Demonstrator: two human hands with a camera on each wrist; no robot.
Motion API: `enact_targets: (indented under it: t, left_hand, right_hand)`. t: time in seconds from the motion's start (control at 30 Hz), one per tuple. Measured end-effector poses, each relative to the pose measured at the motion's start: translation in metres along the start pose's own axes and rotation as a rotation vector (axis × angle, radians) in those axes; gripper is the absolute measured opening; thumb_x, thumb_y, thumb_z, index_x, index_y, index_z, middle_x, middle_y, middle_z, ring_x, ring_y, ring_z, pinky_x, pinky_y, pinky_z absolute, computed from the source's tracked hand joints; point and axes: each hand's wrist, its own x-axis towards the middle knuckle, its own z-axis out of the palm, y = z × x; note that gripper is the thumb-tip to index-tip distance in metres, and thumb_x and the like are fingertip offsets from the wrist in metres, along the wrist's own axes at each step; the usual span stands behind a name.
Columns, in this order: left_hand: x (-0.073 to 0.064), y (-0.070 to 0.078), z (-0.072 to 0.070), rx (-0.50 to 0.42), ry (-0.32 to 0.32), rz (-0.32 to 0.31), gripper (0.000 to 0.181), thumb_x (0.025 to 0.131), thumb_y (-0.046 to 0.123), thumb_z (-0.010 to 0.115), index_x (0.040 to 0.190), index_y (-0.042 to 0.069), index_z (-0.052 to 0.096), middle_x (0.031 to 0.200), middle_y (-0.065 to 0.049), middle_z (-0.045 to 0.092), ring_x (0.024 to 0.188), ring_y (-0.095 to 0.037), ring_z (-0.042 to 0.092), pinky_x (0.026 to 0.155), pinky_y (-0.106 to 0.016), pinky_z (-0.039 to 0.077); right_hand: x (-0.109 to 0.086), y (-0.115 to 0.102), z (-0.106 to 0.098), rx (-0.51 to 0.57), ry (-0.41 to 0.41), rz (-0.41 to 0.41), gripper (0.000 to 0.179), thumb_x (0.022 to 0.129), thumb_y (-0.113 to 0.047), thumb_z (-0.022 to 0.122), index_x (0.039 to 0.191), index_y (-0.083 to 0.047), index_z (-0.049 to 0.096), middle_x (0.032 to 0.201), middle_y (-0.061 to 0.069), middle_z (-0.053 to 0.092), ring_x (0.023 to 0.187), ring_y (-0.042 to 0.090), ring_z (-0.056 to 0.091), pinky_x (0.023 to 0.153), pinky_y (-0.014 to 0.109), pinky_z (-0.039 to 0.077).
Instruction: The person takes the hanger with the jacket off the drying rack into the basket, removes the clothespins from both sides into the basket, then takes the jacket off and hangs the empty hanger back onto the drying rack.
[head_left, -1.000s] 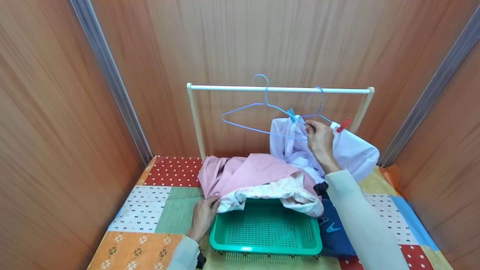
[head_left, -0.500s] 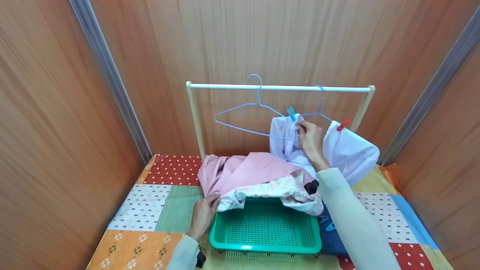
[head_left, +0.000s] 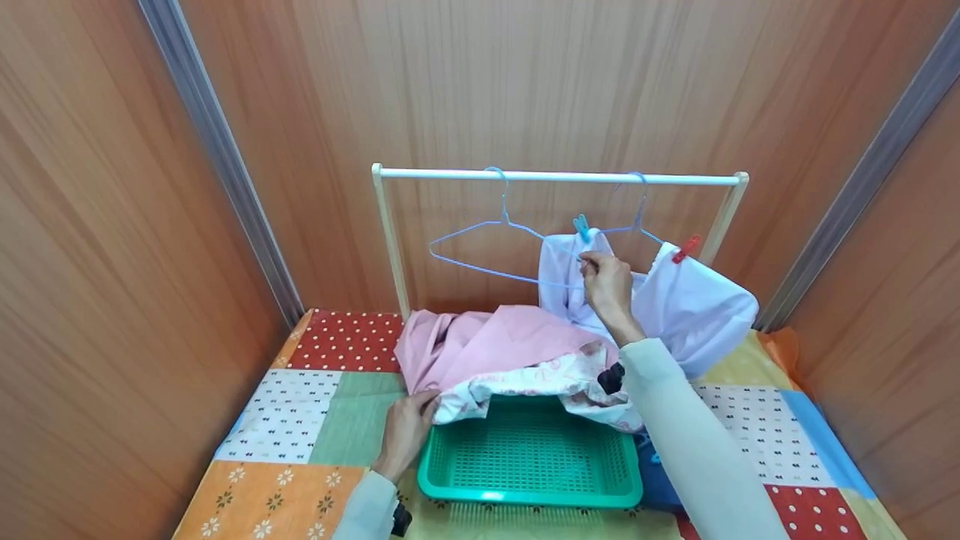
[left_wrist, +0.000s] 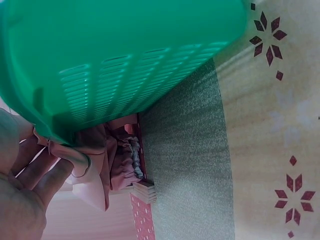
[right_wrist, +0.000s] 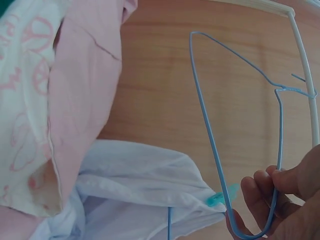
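My right hand (head_left: 609, 289) pinches the right end of a blue wire hanger (head_left: 484, 268), whose hook sits over the white rail (head_left: 435, 174). In the right wrist view the thumb and fingers close on the hanger wire (right_wrist: 204, 107). My left hand (head_left: 405, 431) grips the edge of a pink cloth with a white printed lining (head_left: 495, 341), which lies over the back of a green basket (head_left: 529, 496). The left wrist view shows the fingers (left_wrist: 52, 182) curled at the cloth beside the basket rim.
A white garment (head_left: 697, 315) hangs on a second hanger at the right, held by a teal clothespin (head_left: 582, 226) and a red clothespin (head_left: 686, 249). A dark blue container (head_left: 660, 480) stands right of the basket, partly behind my right sleeve. Wooden panels (head_left: 555, 82) enclose the patchwork-covered surface.
The hanger has shifted left and come down, its hook going from above the rail to resting over it. My right hand moved left with it. My left hand stayed in place.
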Motion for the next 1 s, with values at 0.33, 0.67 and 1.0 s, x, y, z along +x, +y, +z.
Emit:
enact_targets:
  t: [0.33, 0.67, 1.0]
  left_hand:
    - [-0.002, -0.001, -0.001, 0.003, 0.018, 0.015, 0.017, 0.093, 0.015, 0.067, 0.107, 0.012, 0.076, 0.094, -0.002, 0.076, 0.074, -0.009, 0.065, 0.068, -0.029, 0.055]
    - [0.000, 0.001, 0.002, -0.021, 0.003, 0.009, 0.017, 0.094, 0.015, 0.065, 0.108, 0.014, 0.076, 0.095, 0.000, 0.076, 0.074, -0.006, 0.062, 0.068, -0.027, 0.054]
    - [-0.001, 0.000, 0.002, -0.009, 0.028, 0.018, 0.017, 0.094, 0.014, 0.066, 0.107, 0.013, 0.076, 0.095, -0.001, 0.076, 0.075, -0.007, 0.064, 0.069, -0.030, 0.056]
  right_hand:
    - [-0.004, -0.010, 0.014, 0.001, -0.022, -0.002, 0.026, 0.092, 0.000, 0.054, 0.107, -0.002, 0.075, 0.090, 0.014, 0.076, 0.084, 0.031, 0.071, 0.080, 0.047, 0.054]
    - [-0.004, -0.007, 0.010, -0.017, -0.102, 0.020, 0.025, 0.095, -0.009, 0.058, 0.116, -0.006, 0.071, 0.098, 0.015, 0.075, 0.090, 0.030, 0.071, 0.082, 0.047, 0.053]
    - [-0.014, -0.005, -0.010, 0.004, -0.100, -0.004, 0.030, 0.092, -0.020, 0.066, 0.118, -0.006, 0.068, 0.098, 0.014, 0.075, 0.089, 0.030, 0.072, 0.082, 0.046, 0.054]
